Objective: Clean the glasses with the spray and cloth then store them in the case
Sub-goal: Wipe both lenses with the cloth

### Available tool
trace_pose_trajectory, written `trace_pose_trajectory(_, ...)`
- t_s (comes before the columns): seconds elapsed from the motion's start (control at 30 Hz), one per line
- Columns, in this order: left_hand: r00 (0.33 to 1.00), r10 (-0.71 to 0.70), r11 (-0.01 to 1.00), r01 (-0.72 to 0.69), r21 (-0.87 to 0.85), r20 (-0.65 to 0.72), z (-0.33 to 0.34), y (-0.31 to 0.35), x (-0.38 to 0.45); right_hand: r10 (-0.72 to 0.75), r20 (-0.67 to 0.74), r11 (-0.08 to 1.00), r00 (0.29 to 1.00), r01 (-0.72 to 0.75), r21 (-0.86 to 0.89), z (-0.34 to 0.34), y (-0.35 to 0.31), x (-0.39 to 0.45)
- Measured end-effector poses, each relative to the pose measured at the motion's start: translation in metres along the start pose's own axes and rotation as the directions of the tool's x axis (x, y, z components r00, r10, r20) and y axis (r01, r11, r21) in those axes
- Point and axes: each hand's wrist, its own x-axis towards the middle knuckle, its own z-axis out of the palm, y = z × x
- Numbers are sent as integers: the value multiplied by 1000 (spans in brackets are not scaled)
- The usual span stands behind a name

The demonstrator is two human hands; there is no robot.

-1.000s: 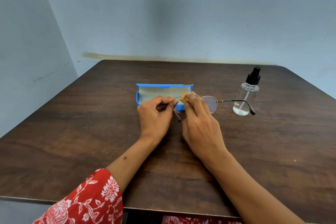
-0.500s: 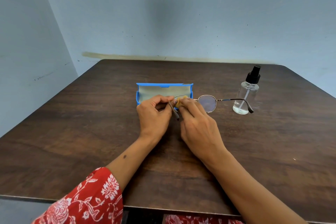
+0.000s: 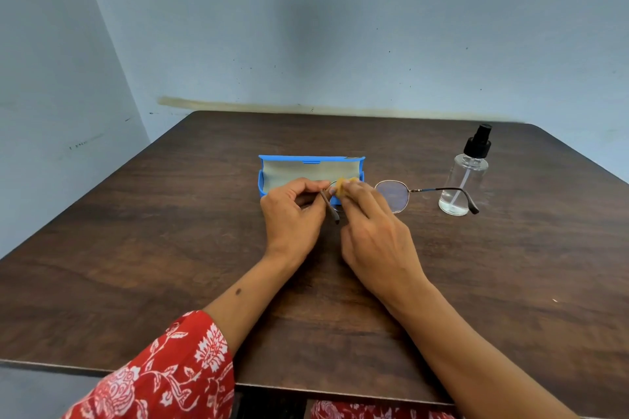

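Round wire-framed glasses (image 3: 393, 196) are held just above the dark wooden table (image 3: 170, 248), arms unfolded. My left hand (image 3: 292, 214) pinches the frame at its left hinge, with the left arm sticking out toward me. My right hand (image 3: 374, 235) pinches a small yellow cloth (image 3: 343, 185) against the left lens, which is mostly hidden. The right lens and right arm are free and reach toward the spray bottle (image 3: 464, 180). An open blue case (image 3: 308, 170) with beige lining lies just behind both hands.
The clear spray bottle with a black pump stands upright at the right, with the glasses' right arm tip in front of it. Pale blue walls close off the table's far and left sides. A red floral sleeve covers my left forearm.
My right hand with the cloth has slid left across the left lens toward my left hand. The glasses and left hand have stayed nearly in place.
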Motion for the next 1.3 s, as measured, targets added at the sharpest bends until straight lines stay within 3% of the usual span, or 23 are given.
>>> trace_pose_trajectory(0.07,1000,5,1000,-5,9,4,0,0,0,-23,-9,1000,1000,23,5,0,1,0)
trace_pose_trajectory(0.2,1000,-14,1000,14,-7,-4,2,-1,0,71,0,997,997,-71,19,-1,4,1)
trace_pose_trajectory(0.33,1000,-11,1000,11,-4,5,2,-2,0,-43,-17,999,999,44,17,1,3,-1)
trace_pose_trajectory(0.5,1000,-12,1000,13,-5,8,3,0,-1,44,-46,999,998,-44,19,0,4,0)
trace_pose_trajectory(0.67,999,-37,999,37,-9,-7,1,-1,0,-31,-17,999,999,31,27,0,0,-1)
trace_pose_trajectory(0.8,1000,-22,1000,22,6,-12,1,-1,1,80,6,996,997,-80,33,-1,1,1)
trace_pose_trajectory(0.97,1000,-15,1000,15,4,-7,2,-2,0,-37,5,999,999,37,16,-2,1,-1)
trace_pose_trajectory(1.13,1000,-2,1000,2,10,-4,3,-2,0,85,1,996,996,-85,1,-3,5,0)
trace_pose_trajectory(1.3,1000,-3,1000,3,3,-1,3,-3,0,-28,7,999,1000,28,22,-1,2,-2)
